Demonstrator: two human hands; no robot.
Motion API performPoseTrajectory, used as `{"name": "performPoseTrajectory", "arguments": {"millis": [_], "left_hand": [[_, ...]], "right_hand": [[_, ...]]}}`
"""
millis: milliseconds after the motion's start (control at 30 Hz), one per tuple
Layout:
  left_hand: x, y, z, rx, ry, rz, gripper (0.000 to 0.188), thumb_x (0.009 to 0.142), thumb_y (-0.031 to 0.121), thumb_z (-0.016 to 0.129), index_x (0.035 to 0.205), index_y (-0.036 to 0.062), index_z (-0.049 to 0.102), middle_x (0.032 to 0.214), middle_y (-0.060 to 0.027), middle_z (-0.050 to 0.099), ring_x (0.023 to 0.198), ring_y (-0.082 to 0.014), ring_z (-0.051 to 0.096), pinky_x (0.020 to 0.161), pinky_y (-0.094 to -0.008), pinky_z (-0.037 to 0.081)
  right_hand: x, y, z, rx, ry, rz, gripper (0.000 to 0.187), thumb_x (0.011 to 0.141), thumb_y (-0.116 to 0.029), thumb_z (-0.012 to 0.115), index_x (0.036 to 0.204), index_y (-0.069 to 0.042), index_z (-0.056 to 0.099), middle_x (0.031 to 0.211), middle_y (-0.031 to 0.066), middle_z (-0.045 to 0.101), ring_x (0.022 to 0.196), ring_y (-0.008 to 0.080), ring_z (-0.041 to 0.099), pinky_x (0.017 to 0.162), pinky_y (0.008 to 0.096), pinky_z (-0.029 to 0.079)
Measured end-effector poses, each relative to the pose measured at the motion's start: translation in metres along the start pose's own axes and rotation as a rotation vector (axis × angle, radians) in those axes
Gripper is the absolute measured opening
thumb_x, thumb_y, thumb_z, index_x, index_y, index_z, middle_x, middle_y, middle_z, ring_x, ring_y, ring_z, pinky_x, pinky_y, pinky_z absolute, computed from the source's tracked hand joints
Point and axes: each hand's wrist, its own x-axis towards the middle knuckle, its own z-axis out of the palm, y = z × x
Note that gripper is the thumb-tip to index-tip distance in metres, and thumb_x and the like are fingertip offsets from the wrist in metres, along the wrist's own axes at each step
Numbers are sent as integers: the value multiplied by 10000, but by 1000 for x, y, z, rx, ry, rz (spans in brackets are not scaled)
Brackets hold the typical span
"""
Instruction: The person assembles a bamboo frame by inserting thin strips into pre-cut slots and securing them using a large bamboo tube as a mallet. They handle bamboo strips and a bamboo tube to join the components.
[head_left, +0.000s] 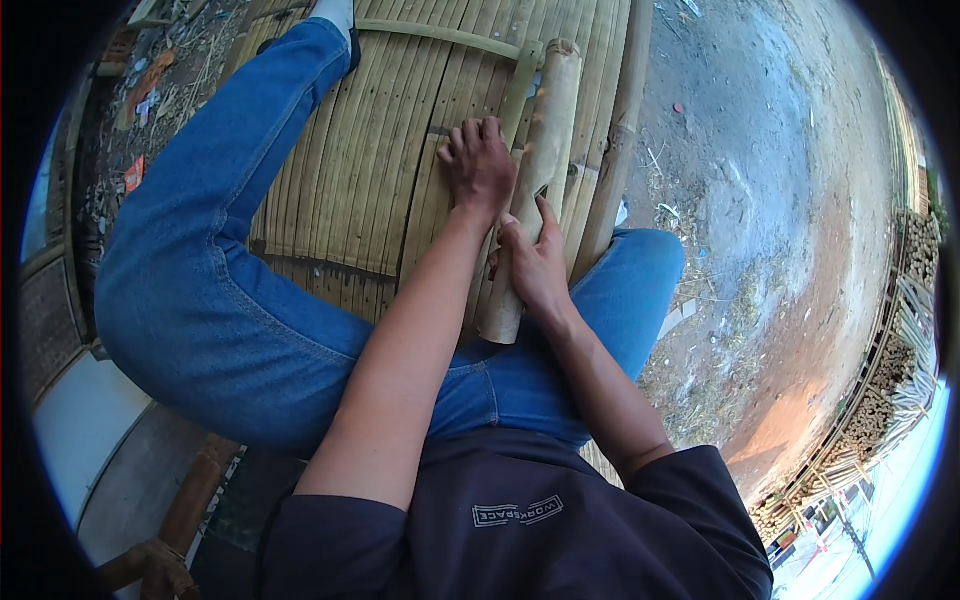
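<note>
A thick, pale bamboo tube (550, 120) slants away from my lap across the slatted bamboo platform (340, 190). My right hand (533, 265) wraps round its near part, thumb on top and index finger stretched along its side. By that fingertip is a small dark notch in the tube. My left hand (478, 170) lies against the tube's left side, back up and fingers curled; what is under them is hidden. A flat greenish bamboo strip (517, 95) runs from beside my left hand toward the tube's far end. There it meets a thin, curved strip (440, 34).
My jeans-clad legs (200, 230) spread on both sides of the tube. A thick bamboo pole (625, 120) edges the platform at right, with bare ground (740, 200) beyond. Stacked bamboo poles (885, 390) stand far right. Litter and shavings (180, 90) lie at far left.
</note>
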Motion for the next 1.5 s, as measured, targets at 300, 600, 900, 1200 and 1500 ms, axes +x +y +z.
{"name": "performPoseTrajectory", "arguments": {"millis": [300,600,900,1200,1500], "left_hand": [[-1,-1,1,-3,-21,-8,173,954,213,532,1107,137,558,1107,-94,563,1067,-316,528,869,-514,383],[2,2,-1,16,-21,9,173,951,216,534,1106,142,555,1112,-89,568,1074,-312,532,868,-516,380],[2,1,0,-1,-48,4,187,910,184,565,1087,127,545,1098,-103,559,1067,-323,527,849,-519,375],[0,3,-7,-13,-115,-10,334,982,386,538,1205,137,548,1176,-107,559,1120,-326,513,914,-555,366],[2,9,-19,-42,-228,-14,564,950,489,589,1329,82,493,1347,-158,492,1287,-355,429,1025,-598,305]], "right_hand": [[4,-5,1,55,39,-52,717,984,-166,635,1535,28,221,844,81,607,590,136,595,521,300,512],[5,-6,3,111,135,-86,755,985,-182,642,1555,21,191,870,96,612,611,140,600,550,296,521],[8,-1,-4,-44,-12,11,758,991,-136,614,1568,6,144,849,85,594,584,159,598,531,316,529],[19,-10,-17,8,113,-112,680,997,-183,630,1512,75,267,855,91,619,597,138,599,537,299,520],[55,-81,-90,-738,140,-647,526,915,-220,733,1312,-22,450,850,162,713,735,271,727,659,394,571]]}}
